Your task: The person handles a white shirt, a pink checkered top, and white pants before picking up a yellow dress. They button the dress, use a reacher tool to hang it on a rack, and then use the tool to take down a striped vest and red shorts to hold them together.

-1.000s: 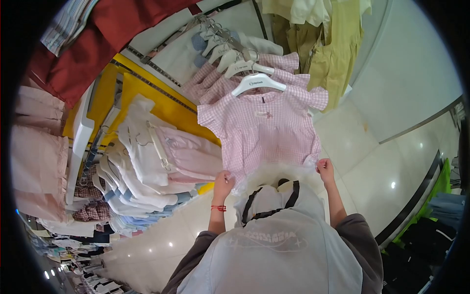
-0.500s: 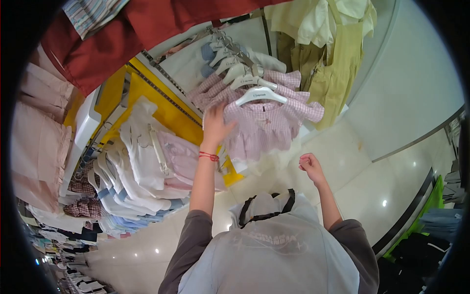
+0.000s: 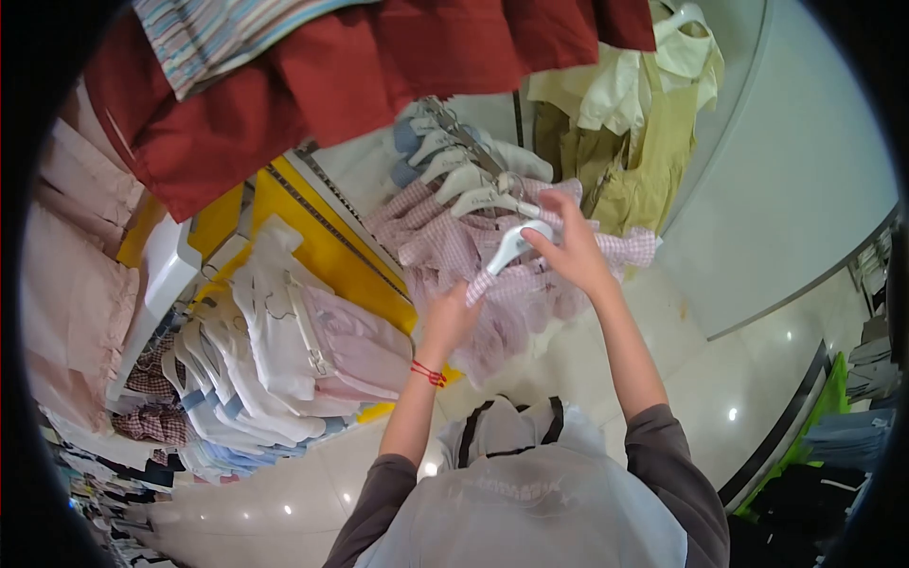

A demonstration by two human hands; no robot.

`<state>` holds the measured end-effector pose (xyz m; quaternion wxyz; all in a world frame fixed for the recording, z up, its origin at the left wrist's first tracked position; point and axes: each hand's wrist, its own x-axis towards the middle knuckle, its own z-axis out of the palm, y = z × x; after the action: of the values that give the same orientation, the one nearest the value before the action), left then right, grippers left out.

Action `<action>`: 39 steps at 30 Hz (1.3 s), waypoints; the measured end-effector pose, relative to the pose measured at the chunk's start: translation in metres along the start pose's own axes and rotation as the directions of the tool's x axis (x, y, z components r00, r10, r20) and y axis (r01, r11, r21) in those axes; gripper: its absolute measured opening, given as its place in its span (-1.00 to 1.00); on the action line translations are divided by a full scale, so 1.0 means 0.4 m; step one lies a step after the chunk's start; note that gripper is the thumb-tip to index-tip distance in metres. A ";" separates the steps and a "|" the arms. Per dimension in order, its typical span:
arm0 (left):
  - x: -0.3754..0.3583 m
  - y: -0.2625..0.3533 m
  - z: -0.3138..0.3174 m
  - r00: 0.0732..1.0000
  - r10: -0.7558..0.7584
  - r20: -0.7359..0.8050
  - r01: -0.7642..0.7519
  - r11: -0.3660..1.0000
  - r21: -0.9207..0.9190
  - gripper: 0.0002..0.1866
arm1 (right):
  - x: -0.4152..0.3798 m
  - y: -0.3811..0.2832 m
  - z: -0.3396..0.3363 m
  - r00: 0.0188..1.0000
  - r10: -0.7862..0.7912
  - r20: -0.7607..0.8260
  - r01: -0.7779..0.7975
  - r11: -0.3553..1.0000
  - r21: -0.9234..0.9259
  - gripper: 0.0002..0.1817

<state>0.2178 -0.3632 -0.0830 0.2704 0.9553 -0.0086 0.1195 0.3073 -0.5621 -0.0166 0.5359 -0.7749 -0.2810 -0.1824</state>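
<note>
From my remote seat, both of the person's hands are up at a shop rail of clothes; the right hand (image 3: 568, 248) is at about one o'clock from the frame's centre, its fingers pinched round the upper end of a white hanger (image 3: 508, 250) that sits tilted, its other end dropping toward seven o'clock; the left hand (image 3: 450, 320) is just below and to the left, fingers curled shut on the cloth of a pink checked dress (image 3: 445, 248), with a red string (image 3: 429, 373) round its wrist; the dress is bunched between the two hands, at the front of a row of like pink dresses on white hangers (image 3: 464, 180) that runs back toward eleven o'clock; I cannot tell whether the tilted hanger is on the rail or off it; at twelve o'clock a dark red garment (image 3: 312, 85) hangs over the view, a striped one (image 3: 213, 28) beside it; at one o'clock hang pale yellow clothes (image 3: 644, 142); at nine o'clock, a lower rack of white and pale pink tops (image 3: 294, 331) in front of a yellow panel (image 3: 312, 213); at five o'clock, glossy white floor (image 3: 739, 360).
</note>
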 end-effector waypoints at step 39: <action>0.263 -0.058 -0.120 0.920 0.380 -0.092 -0.372 0.924 0.093 -0.61 | -0.245 -0.024 -0.255 0.999 -0.007 -0.035 -0.015 0.816 -0.578 -0.95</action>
<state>0.3111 -0.3135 -0.0311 0.2073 0.9372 -0.1728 0.2210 0.2271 -0.6781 -0.0302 0.2806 -0.8983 -0.2012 -0.2716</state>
